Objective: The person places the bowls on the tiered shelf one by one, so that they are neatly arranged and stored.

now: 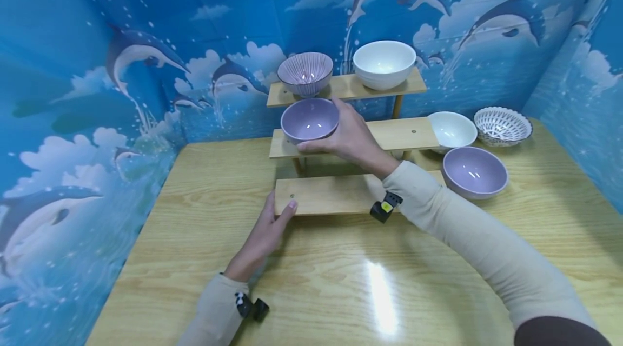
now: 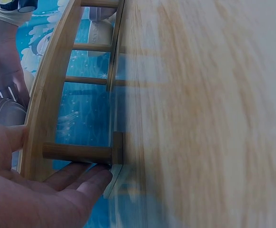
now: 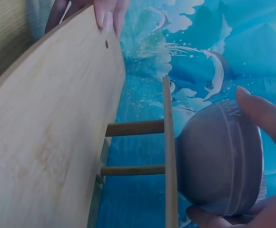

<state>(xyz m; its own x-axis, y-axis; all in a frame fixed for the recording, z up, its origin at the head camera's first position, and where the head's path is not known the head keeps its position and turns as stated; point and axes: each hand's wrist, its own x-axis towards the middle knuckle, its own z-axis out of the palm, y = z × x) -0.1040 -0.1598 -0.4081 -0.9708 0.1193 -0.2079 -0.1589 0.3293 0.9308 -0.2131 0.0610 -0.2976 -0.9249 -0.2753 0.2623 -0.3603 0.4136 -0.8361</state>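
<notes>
My right hand holds a plain purple bowl by its side, thumb at the front and fingers behind. In the right wrist view the foot of this purple bowl is at the middle board of a three-tier wooden shelf, touching or nearly so. My left hand grips the left end of the lowest board, thumb on top. The left wrist view shows the fingers of the left hand under that board, beside a wooden post. The right hand hides part of the middle board.
On the top board stand a purple-striped bowl and a white bowl. Right of the shelf, on the table, are a pale bowl, a black-and-white patterned bowl and another purple bowl. A dolphin-printed backdrop rises behind.
</notes>
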